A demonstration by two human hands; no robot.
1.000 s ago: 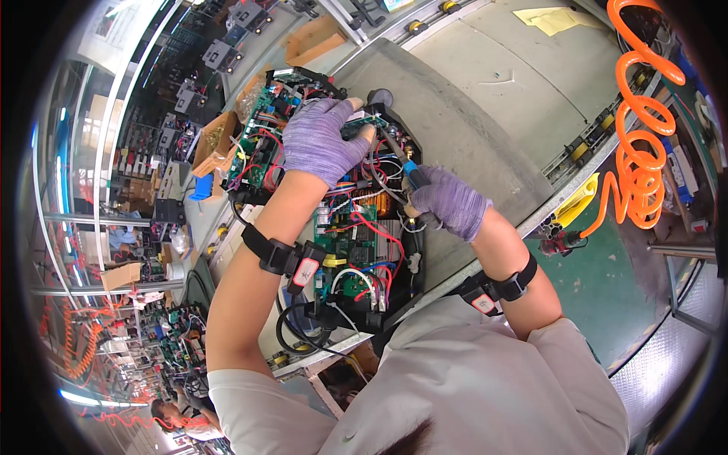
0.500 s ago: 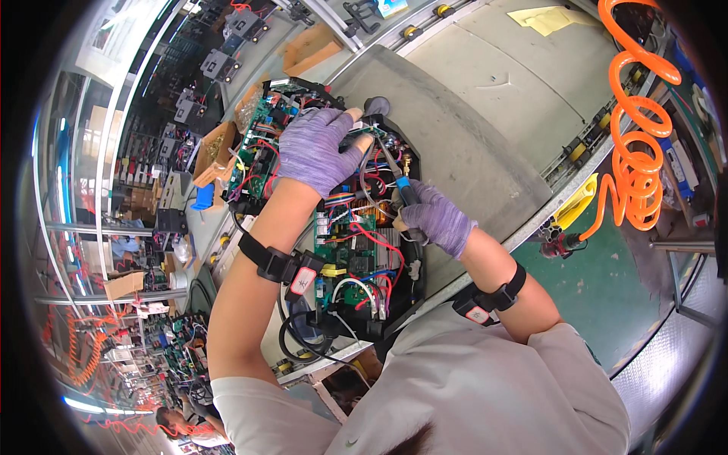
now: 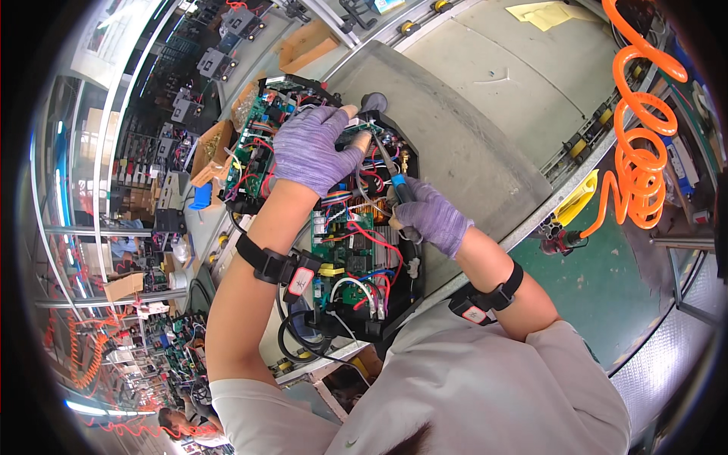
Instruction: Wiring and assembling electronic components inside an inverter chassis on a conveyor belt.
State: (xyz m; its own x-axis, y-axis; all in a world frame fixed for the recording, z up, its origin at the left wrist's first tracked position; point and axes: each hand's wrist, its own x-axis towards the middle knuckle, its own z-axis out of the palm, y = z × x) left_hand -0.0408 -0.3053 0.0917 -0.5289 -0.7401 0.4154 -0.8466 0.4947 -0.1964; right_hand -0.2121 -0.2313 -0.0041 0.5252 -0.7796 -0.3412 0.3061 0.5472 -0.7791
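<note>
Circuit assembly: open black housing with green boards point(image 3: 345, 250) and coloured wires, on the bench before the person, partly over the grey mat point(image 3: 462, 136).
Left hand point(image 3: 315, 148): half open over the assembly's upper boards; cannot tell whether it pinches anything.
Right hand point(image 3: 434, 214): curled around a blue-banded hand tool point(image 3: 400, 182), its tip near the left thumb.
In the way: left hand and forearm cover part of the boards; a black cable point(image 3: 285, 334) loops beside the housing.
Around: orange coiled hose point(image 3: 644, 161) at right; yellow sheet point(image 3: 547, 17) at the far side.
Counts: two gloved hands, two wrist straps point(image 3: 506, 294), one tool held, at least two cardboard boxes point(image 3: 307, 51).
</note>
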